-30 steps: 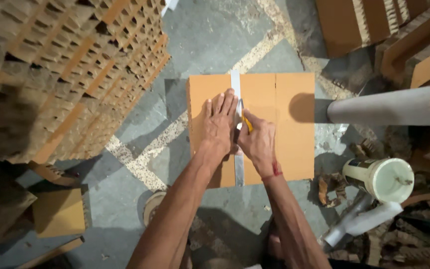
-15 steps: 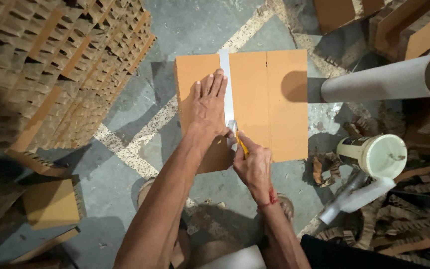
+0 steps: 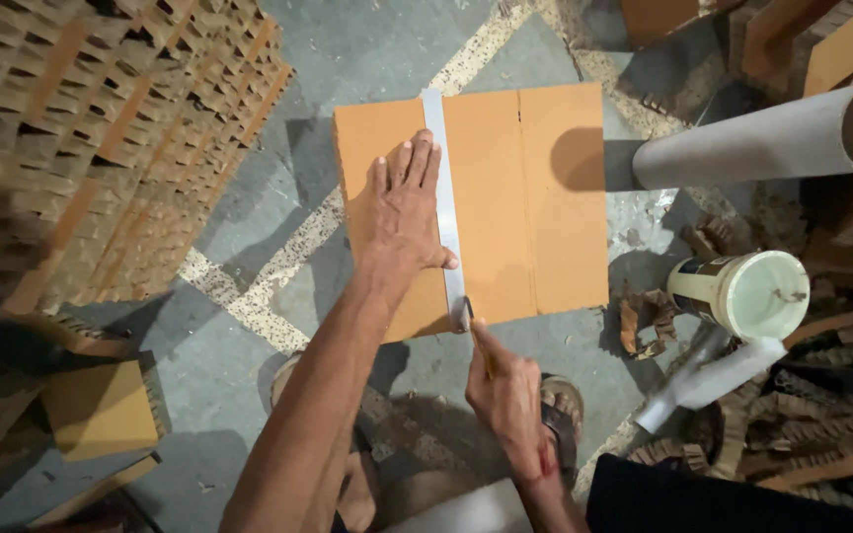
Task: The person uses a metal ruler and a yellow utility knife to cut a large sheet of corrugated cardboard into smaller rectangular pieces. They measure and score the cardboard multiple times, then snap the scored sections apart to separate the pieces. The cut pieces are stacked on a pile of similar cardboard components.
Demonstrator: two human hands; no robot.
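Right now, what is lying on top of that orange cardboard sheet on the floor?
On the cardboard sheet lies a metal ruler, pressed flat by the left hand. The right hand holds a thin tool at the ruler's near end. The floor beneath the sheet is covered.

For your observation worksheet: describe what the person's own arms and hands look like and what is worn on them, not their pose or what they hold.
Both arms are bare, with no sleeves and no gloves. The left hand shows no ring, watch or band. The right hand has a thin red band or thread around the wrist. The arms are lean, and the fingers of both hands are uncovered.
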